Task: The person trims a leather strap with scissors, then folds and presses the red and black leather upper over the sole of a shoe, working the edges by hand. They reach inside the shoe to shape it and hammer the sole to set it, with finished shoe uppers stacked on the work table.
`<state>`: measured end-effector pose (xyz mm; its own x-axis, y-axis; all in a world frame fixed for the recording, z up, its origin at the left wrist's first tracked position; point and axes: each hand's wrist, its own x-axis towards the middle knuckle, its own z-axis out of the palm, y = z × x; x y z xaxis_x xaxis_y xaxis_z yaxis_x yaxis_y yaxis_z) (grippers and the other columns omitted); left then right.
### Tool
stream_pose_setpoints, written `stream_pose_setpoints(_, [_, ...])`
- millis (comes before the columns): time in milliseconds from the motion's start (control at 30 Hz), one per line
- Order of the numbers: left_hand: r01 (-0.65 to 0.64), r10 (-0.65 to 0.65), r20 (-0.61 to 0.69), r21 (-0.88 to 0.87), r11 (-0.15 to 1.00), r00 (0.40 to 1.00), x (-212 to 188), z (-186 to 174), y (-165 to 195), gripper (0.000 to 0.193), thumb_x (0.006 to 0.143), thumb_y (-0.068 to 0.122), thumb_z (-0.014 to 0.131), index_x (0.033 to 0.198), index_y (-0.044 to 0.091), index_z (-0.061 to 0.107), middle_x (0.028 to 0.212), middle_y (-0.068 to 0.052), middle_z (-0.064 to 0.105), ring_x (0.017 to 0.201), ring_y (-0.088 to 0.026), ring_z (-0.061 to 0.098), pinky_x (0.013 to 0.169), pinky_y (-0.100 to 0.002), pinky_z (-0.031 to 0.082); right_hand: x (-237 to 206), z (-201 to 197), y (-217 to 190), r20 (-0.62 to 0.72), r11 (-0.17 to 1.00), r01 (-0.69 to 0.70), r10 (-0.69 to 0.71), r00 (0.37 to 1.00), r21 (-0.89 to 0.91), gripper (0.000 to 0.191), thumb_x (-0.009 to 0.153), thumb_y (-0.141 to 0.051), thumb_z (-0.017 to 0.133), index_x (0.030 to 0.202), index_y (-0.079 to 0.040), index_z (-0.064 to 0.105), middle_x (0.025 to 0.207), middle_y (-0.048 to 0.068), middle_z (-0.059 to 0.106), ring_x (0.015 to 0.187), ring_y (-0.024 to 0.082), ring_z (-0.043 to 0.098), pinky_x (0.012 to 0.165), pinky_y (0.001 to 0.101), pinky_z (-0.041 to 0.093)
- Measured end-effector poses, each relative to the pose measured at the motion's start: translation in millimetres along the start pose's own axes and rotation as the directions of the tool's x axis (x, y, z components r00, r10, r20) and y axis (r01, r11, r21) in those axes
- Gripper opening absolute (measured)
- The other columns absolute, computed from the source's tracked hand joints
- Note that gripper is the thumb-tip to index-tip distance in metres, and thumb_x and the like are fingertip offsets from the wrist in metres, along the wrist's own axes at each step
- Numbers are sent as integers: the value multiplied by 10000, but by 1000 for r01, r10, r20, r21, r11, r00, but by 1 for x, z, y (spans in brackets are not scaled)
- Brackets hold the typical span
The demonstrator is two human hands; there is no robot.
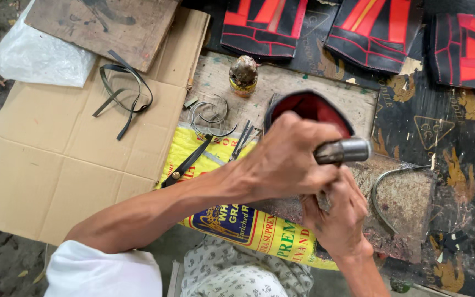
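My left hand [287, 159] is closed around a metal hammer-like tool [344, 150], its grey head jutting out to the right. Just beneath it my right hand [339, 212] is curled on something small that my fingers hide. Behind both hands stands a black pouch with a red lining [309, 107], its mouth open toward me. The hands hover over a worn stone slab [408, 203] with a curved metal strip [383, 195] lying on it.
Scissors [187, 162], wire loops [210, 118] and a glue-crusted jar [243, 74] lie on a wooden board. A yellow printed sack [248, 225] covers my lap area. Flattened cardboard [56, 148] with black straps [125, 91] is at left. Black-and-red stitched pieces [375, 27] line the far edge.
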<state>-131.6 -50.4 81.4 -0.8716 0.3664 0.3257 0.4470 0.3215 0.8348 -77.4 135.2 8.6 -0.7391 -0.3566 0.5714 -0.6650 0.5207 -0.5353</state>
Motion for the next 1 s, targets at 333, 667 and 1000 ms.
stream_pose_setpoints(333, [-45,43,-51,-32,998,998,8,-3,-14,165,786,135,718,912,29,705,669,-104,657,552,-202,676,555,-350,533,2,-1,4,12,1000,-16,16,1000,-1,388,820,37,761,1129,-9,531,1028,180,675,850,344,663,776,412,554])
stream_pose_setpoints(667, [-128,129,-23,49,991,991,16,-9,-21,140,789,161,730,853,54,667,665,-96,655,552,-231,662,568,-362,534,4,-1,12,-20,999,-6,7,1000,53,364,853,8,752,1140,-4,529,990,171,665,825,321,640,738,395,541])
stream_pose_setpoints(1000, [-186,188,-20,71,980,982,31,-13,-29,106,800,111,709,832,42,635,648,-121,622,568,-280,637,581,-424,494,13,-6,4,29,999,4,-3,1000,-44,287,814,7,746,1088,19,661,974,163,678,875,360,661,777,428,540])
